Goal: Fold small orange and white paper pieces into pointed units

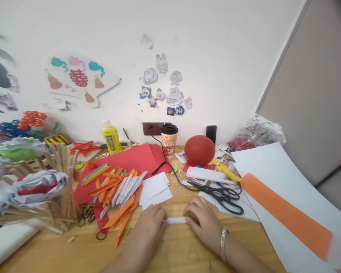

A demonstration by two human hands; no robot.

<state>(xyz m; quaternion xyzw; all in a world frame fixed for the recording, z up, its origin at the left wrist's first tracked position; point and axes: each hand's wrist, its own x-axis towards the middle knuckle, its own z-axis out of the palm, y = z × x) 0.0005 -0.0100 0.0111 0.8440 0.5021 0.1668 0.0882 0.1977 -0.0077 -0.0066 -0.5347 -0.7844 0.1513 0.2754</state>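
A narrow folded strip of white paper [176,220] lies flat on the wooden table between my hands. My left hand [153,220] has its fingers closed on the strip's left end. The right end is pinched by my right hand [201,219], which has a bracelet at its wrist. Just beyond my left hand rest white paper sheets [156,191]. To their left is a pile of folded orange and white paper pieces [122,189]. Black-handled scissors [220,193] lie beyond my right hand, on white paper.
Red paper sheets [130,159], a lidded cup [169,142], a red balloon [199,150] and a yellow bottle [111,137] stand toward the wall. At the right, an orange strip [287,214] lies over large white paper [261,167]. A wooden-stick structure [65,182] is on the left.
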